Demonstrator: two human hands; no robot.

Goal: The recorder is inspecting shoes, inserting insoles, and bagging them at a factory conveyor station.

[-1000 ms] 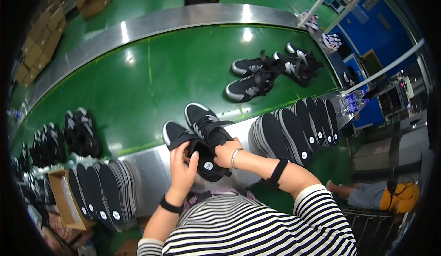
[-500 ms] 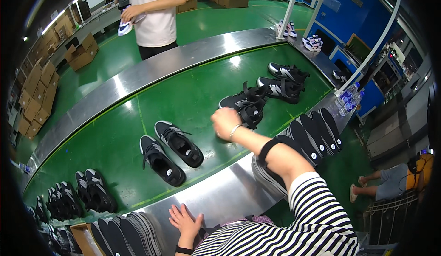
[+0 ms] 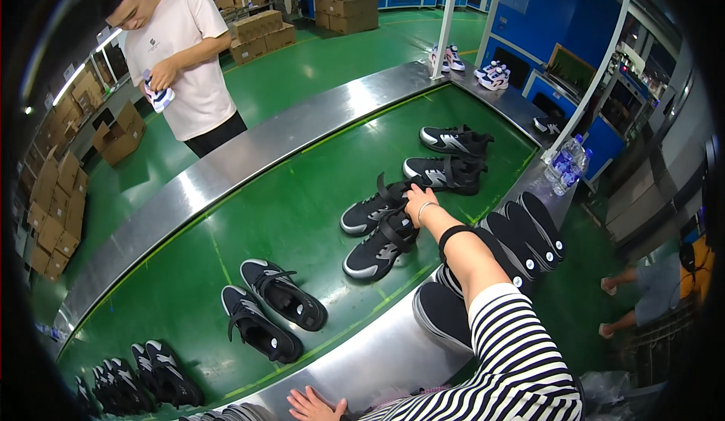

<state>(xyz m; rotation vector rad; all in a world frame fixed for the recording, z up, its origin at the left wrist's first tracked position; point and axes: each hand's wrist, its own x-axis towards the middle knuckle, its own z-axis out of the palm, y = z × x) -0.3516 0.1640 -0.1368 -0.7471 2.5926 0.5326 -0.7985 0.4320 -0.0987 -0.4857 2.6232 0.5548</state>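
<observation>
My right hand is stretched out over the green belt, its fingers curled around the heel end of a black and grey strapped shoe. Close beside it, the matching shoe has its heel touching or nearly touching my fingers; part of the grip is hidden. Palm down and fingers spread, my left hand rests on the metal ledge at the lower edge. Between my hands, to the left, another pair sits on the belt, one shoe next to the other, openings toward me.
Beyond my right hand stand more black shoes. Stacks of black insoles line the near ledge, with water bottles past them. Other shoes stand far left. Across the belt, a person holds a white and purple shoe.
My view has shifted, so the belt's contents sit lower. My right hand has moved from over the near strapped shoe to its heel. My left hand stays on the ledge.
</observation>
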